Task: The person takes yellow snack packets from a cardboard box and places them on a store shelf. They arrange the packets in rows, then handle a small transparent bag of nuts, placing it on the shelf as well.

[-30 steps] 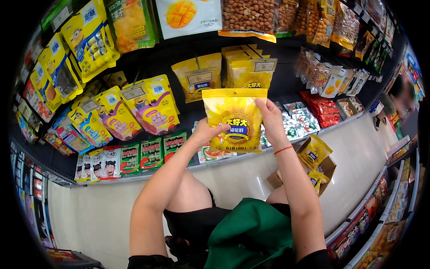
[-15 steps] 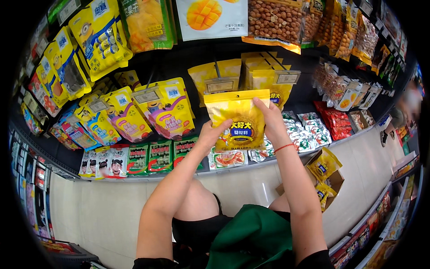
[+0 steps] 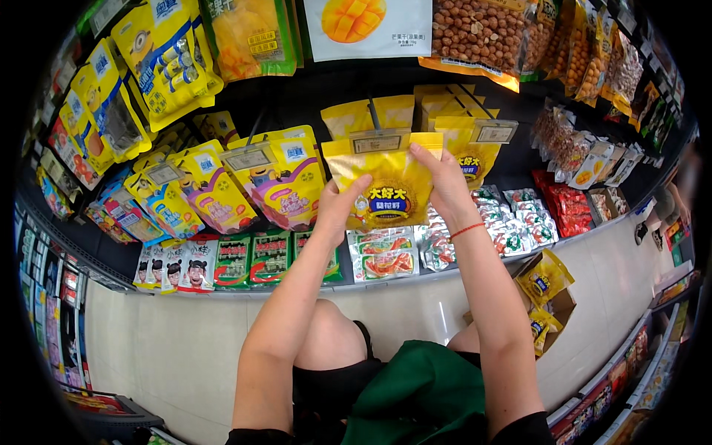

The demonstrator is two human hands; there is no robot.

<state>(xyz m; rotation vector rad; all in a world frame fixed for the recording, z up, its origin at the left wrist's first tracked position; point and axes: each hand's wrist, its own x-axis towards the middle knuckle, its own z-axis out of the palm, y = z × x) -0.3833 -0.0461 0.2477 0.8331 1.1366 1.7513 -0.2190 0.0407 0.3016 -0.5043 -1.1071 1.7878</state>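
Observation:
A yellow bag of sunflower seeds [image 3: 397, 178] is held upright between my two hands, its printed front toward me. My left hand [image 3: 338, 209] grips its left side, thumb across the front. The upper right corner is pinched by my right hand [image 3: 443, 178], which has a red cord round the wrist. At the bag's top edge, a price tag holder [image 3: 380, 141] on a display hook overlaps it. Whether the hook passes through the bag's hole is hidden. Behind hang similar yellow bags [image 3: 341, 119], with more on the hook to the right [image 3: 463, 152].
Yellow and pink snack pouches [image 3: 285, 178] hang to the left. White-and-green packets [image 3: 519, 222] lie on the bottom shelf at right. On the floor stands an open cardboard box [image 3: 561, 310] with more yellow bags. Large nut bags [image 3: 475, 33] hang overhead.
Both hands have moved the bag forward and up to the hook; its top now meets the price tag holder. Its top edge was in full view before.

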